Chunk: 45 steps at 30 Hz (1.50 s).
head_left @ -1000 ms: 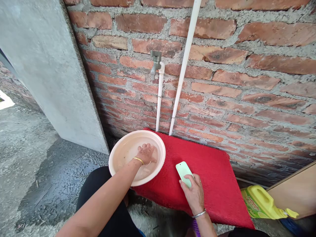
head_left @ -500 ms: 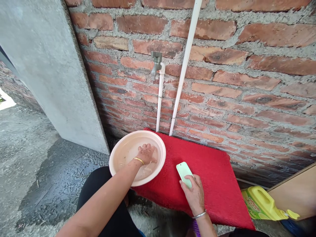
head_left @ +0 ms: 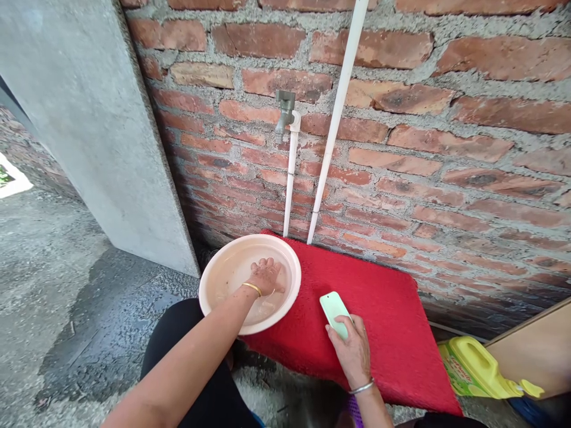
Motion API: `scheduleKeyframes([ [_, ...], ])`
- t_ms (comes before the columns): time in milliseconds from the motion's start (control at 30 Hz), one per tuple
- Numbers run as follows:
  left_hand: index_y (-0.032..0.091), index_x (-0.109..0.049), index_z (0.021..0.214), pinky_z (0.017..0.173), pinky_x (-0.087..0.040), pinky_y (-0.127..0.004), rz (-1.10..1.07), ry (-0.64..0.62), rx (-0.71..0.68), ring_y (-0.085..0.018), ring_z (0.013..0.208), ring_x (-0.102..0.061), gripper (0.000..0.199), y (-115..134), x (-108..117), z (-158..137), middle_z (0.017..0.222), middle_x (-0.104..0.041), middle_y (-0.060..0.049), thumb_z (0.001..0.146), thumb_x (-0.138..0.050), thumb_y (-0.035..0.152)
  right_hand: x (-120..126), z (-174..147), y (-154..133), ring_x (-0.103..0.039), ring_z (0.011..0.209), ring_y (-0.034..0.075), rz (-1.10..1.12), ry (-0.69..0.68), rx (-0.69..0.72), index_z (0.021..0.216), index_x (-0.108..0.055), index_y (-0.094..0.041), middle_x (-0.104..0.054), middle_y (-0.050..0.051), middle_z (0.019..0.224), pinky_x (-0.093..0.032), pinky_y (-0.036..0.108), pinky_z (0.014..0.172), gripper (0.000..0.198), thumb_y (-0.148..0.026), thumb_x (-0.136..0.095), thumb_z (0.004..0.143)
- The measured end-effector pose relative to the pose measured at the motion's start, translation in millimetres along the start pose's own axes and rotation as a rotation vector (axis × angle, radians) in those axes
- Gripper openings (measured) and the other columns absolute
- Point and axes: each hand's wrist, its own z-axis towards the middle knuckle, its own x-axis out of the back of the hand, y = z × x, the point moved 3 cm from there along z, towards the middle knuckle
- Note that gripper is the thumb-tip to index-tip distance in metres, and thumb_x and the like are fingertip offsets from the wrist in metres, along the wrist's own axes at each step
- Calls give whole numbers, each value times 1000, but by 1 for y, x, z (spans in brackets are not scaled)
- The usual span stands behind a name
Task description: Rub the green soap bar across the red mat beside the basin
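My left hand (head_left: 265, 275) reaches into a pale pink plastic basin (head_left: 206, 292) of water, its fingers spread and partly under the surface. A yellow bangle circles that wrist. Beneath the palm the water blurs some pale shapes that I cannot make out. My right hand (head_left: 352, 348) is closed around a mint-green scrub brush (head_left: 333, 306), flat with rounded corners and a small hole at its far end. The brush's underside is hidden. It rests on a red fuzzy cloth (head_left: 383, 315), and the basin stands on the cloth's left end.
A grey tap (head_left: 284, 113) on a white pipe (head_left: 289, 190) is fixed to the brick wall behind the basin. A taller white pipe (head_left: 332, 131) runs beside it. A concrete slab (head_left: 107, 131) leans at left above wet floor. A yellow jug (head_left: 475, 365) lies at right.
The whole view has shifted slightly. Both hands keep the same poses, the left in the basin and the right on the scrub brush.
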Motion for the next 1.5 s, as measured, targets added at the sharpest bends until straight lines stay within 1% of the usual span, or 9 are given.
scheduleKeyframes([
  [400, 24, -51, 134, 98, -35, -56, 0, 10, -6, -37, 126, -41, 66, -1, -3, 3, 137, -46, -16, 78, -65, 56, 1, -2, 0, -60, 92, 24, 3, -12, -3, 91, -69, -27, -56, 4, 98, -49, 39, 85, 24, -48, -63, 82],
  [700, 23, -50, 134, 99, -34, -56, -1, -8, -1, -38, 127, -41, 66, 2, 4, -4, 140, -45, -17, 78, -66, 53, 0, -3, 0, -60, 92, 23, -1, 8, 17, 91, -69, -28, -56, 4, 98, -50, 39, 84, 25, -50, -62, 83],
  [900, 24, -49, 135, 100, -33, -56, -6, -17, 0, -38, 128, -40, 66, 2, 5, -5, 141, -44, -17, 78, -65, 53, 0, -3, -1, -60, 93, 24, 8, 0, -3, 90, -69, -26, -57, 5, 98, -49, 39, 85, 26, -51, -62, 83],
  [1200, 23, -50, 135, 99, -34, -56, 1, 2, -12, -38, 127, -40, 67, -1, 0, 0, 141, -44, -18, 78, -64, 55, 11, 5, -5, -60, 94, 23, 42, 37, -36, 89, -69, -26, -58, 5, 99, -49, 38, 85, 27, -51, -63, 82],
  [1300, 23, -50, 135, 98, -35, -55, 1, 8, -14, -38, 126, -42, 66, -1, -1, 1, 138, -46, -17, 79, -64, 54, 6, 5, -12, -60, 91, 23, 47, 27, -39, 89, -69, -26, -58, 4, 97, -49, 37, 83, 25, -50, -64, 82],
  [1433, 22, -50, 135, 99, -35, -57, 4, 15, -8, -38, 127, -41, 66, -1, -2, 2, 139, -46, -17, 79, -64, 54, -8, 1, -23, -60, 91, 22, 67, -27, -1, 89, -69, -27, -58, 3, 97, -49, 36, 83, 22, -47, -63, 82],
  [1500, 22, -50, 135, 99, -35, -57, 2, 13, -8, -38, 127, -41, 66, -1, -2, 2, 140, -45, -17, 79, -64, 54, -10, 1, -22, -60, 91, 22, 59, -49, 4, 89, -69, -28, -58, 3, 97, -49, 36, 84, 24, -49, -62, 82],
])
